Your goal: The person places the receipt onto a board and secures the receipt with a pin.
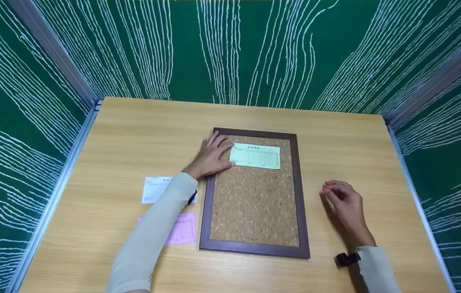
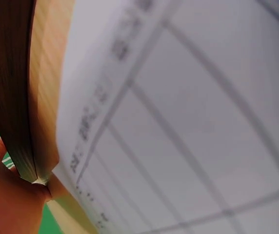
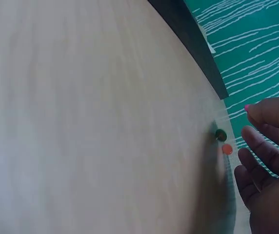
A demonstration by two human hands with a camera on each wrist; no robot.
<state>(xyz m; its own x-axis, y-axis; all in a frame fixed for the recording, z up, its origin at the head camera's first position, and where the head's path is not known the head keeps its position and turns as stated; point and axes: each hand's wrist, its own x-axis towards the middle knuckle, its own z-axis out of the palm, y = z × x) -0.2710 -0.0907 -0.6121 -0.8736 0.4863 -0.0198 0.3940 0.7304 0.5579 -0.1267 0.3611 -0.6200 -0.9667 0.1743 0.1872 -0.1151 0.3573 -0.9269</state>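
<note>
A framed cork board lies on the table with a green printed slip on its upper part. My left hand rests over the board's left frame, fingers spread, with thumb and a fingertip at the slip's left edge. Right of the board, my right hand pinches a small pink thumbtack between thumb and finger; most of it is hidden. Below that hand in the right wrist view, a green thumbtack and an orange thumbtack lie on the table.
Left of the board lie a white printed slip and a pink printed slip, both partly under the left forearm. Green walls with white lines border the wooden table at the back and sides.
</note>
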